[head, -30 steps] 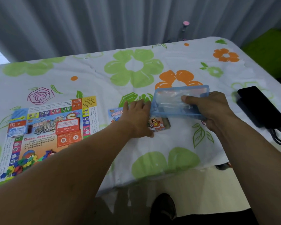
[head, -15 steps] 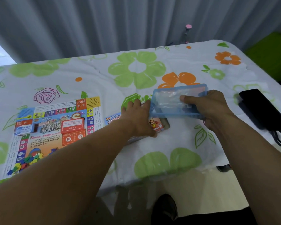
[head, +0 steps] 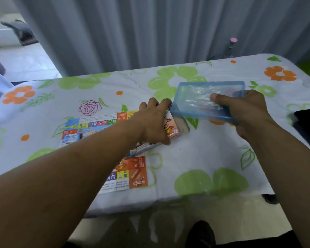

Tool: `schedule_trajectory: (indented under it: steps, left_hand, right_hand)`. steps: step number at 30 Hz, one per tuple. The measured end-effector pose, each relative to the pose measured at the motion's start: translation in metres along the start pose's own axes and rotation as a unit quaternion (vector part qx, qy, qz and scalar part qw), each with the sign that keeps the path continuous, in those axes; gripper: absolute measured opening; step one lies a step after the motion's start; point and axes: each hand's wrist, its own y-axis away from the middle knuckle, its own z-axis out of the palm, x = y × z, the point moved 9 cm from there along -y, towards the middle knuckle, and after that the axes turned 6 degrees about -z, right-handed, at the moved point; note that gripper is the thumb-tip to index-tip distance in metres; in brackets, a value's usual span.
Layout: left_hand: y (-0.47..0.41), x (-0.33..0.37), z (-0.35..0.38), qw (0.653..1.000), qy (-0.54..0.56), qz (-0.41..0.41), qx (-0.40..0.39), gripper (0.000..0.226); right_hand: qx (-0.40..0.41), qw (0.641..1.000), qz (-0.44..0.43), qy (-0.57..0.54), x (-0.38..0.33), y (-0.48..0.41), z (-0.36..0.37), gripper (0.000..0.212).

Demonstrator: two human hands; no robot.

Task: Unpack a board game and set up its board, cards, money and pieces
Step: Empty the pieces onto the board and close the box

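My right hand (head: 243, 113) grips a translucent blue plastic tray (head: 191, 97), tilted, with a clear bag of pieces inside it, thumb on top. My left hand (head: 154, 120) grips the colourful game box (head: 172, 126) from above, fingers curled over its far edge; the box is lifted at its near side. The printed game board (head: 132, 174) lies flat on the table, partly under my left arm and the box. Small coloured pieces are hidden by my arm.
The table wears a white flowered cloth (head: 195, 158). A black phone (head: 308, 122) lies at the right edge. Grey curtains hang behind the table. The table's front edge runs just below the board.
My left hand has tightened on the box and tipped it up, drawing it left over the board. My right hand has raised the blue tray slightly away from the box.
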Motion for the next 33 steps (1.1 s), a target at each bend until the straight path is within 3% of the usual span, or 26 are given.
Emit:
schedule_trajectory:
  steps: [5, 7, 12, 17, 21, 24, 33]
  left_hand:
    - [0.011, -0.005, -0.009, 1.0, -0.023, 0.006, -0.001, 0.105]
    - [0.013, -0.009, -0.011, 1.0, -0.029, 0.001, 0.002, 0.111]
    - [0.016, -0.02, -0.011, 0.999, -0.05, -0.015, -0.002, 0.137]
    - [0.017, -0.025, -0.012, 0.998, -0.053, -0.013, -0.007, 0.137]
    - [0.018, -0.026, -0.01, 0.999, -0.04, -0.016, -0.017, 0.138]
    - [0.019, -0.024, -0.008, 0.999, -0.028, -0.019, -0.025, 0.138]
    - [0.023, -0.021, -0.009, 0.998, -0.055, -0.003, -0.031, 0.139]
  right_hand:
    - [-0.01, 1.0, -0.012, 0.015, 0.0, 0.002, 0.007, 0.073]
    - [-0.015, 1.0, -0.014, 0.024, 0.0, 0.004, 0.009, 0.076]
    - [-0.035, 0.998, -0.021, 0.051, -0.002, 0.009, 0.017, 0.072]
    - [-0.091, 0.993, -0.04, 0.065, -0.007, 0.019, 0.031, 0.042]
    - [-0.101, 0.99, -0.06, 0.079, -0.01, 0.024, 0.034, 0.039]
    - [-0.103, 0.985, -0.068, 0.118, -0.006, 0.024, 0.036, 0.043]
    - [-0.177, 0.975, 0.02, 0.133, 0.014, 0.019, 0.041, 0.063]
